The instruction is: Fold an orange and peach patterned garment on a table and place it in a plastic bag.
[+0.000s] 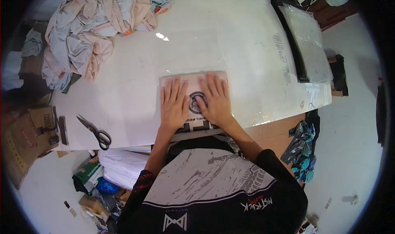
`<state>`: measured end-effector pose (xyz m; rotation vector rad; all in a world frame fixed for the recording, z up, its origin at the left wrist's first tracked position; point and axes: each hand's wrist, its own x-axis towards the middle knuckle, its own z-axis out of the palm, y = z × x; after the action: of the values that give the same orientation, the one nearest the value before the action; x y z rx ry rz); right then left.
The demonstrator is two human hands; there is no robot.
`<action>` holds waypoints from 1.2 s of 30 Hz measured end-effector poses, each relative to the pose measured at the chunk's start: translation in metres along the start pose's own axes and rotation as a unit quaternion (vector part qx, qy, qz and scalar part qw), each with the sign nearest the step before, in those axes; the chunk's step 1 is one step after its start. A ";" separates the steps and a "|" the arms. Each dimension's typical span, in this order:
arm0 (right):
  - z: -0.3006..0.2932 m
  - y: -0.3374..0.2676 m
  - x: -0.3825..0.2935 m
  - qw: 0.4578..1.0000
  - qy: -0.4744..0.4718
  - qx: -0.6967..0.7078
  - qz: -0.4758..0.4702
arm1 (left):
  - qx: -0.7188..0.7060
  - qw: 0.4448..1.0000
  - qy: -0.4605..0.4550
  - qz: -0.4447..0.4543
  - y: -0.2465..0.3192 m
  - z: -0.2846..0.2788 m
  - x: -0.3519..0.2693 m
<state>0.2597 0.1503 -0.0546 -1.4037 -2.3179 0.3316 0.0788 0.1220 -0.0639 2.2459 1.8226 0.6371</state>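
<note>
A folded light-coloured garment [193,83] with a dark round print lies in a clear plastic bag [193,56] at the table's front edge. The bag's bare part spreads flat beyond the garment. My left hand [175,105] rests palm down on the left half of the package, its fingers spread. On the right half lies my right hand [217,102], also flat, with its thumb across the round print. Neither hand is closed around anything. Both hands hide much of the garment's face.
Black-handled scissors [95,132] lie at the table's front left, beside a dark narrow bar [63,130]. A heap of garments [89,33] fills the back left of the white table [247,48]. Clear plastic bags [304,44] are stacked at right. A cardboard box [27,141] stands left.
</note>
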 end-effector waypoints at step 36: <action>-0.035 0.149 0.094 0.866 -0.211 0.438 0.116 | -0.425 0.851 -0.202 -0.232 -0.131 -0.048 0.076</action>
<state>0.3547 0.3023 -0.0629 -1.1626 -1.8162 1.6622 -0.0464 0.2193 -0.0566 1.1860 1.3784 0.6322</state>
